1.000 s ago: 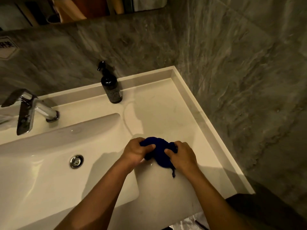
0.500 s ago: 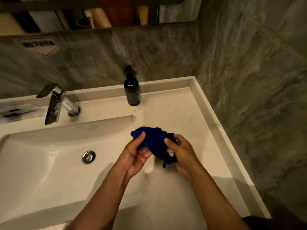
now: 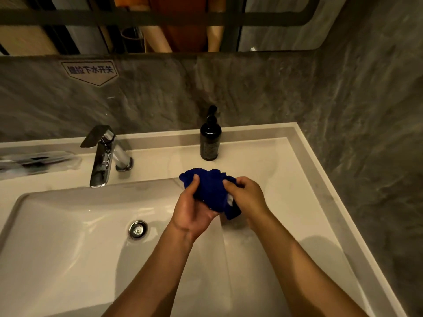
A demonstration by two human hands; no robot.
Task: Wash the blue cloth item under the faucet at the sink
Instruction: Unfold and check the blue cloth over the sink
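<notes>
lifted since a second ago, one blue cloth (image 3: 211, 191) sits bunched between left hand (image 3: 194, 208) and right hand (image 3: 246, 197), both gripping it (possibly wet) over the sink (image 3: 68, 225) edge; one faucet (image 3: 103, 156), one bottle (image 3: 210, 138) behind.

Dim, warm light from above me; my forearms cast soft shadows into the glossy white ceramic sink (image 3: 68, 225), whose edges curve and blur.

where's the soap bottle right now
In the head view the dark soap bottle stands upright on the counter's back ledge, right of the faucet and just behind the blue cloth.
</notes>
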